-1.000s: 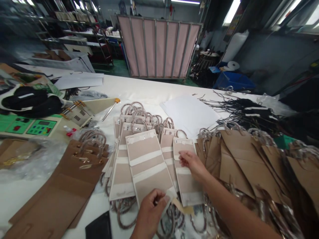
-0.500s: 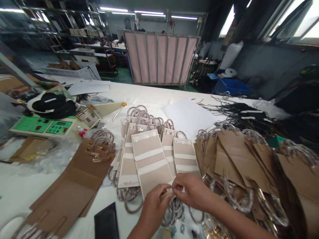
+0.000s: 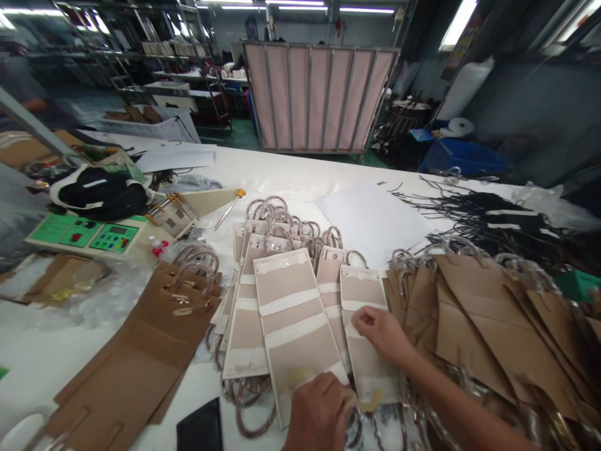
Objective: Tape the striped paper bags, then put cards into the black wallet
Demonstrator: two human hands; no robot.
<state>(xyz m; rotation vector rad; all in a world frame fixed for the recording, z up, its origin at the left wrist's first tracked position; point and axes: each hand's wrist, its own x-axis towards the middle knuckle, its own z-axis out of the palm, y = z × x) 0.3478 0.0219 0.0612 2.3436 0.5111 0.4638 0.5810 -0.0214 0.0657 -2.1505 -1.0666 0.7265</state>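
Note:
Beige panels with white bands and wrapped, rope-like handles, which look like bag panels, lie stacked in front of me. My left hand (image 3: 322,410) is closed over the lower end of the large front panel (image 3: 293,313); its fingertips are hidden. Fingers pinched, my right hand (image 3: 382,335) hovers over or touches the narrower panel (image 3: 364,291) on the right. Whether anything small is between those fingers I cannot make out. Blurred yellowish patches show near the lower ends of both panels.
Brown bag panels (image 3: 136,351) lie left, and more brown panels (image 3: 479,294) are piled right. A black flat case (image 3: 200,426) is at the front. Behind are a green-faced machine (image 3: 89,232), white sheets (image 3: 370,216), black cords (image 3: 488,213) and a pink-lined cart (image 3: 319,100).
My hands were together at the front panel's lower right edge. They have parted: the right moved up and right over the narrower panel, the left slightly down and right. The view shifted a little.

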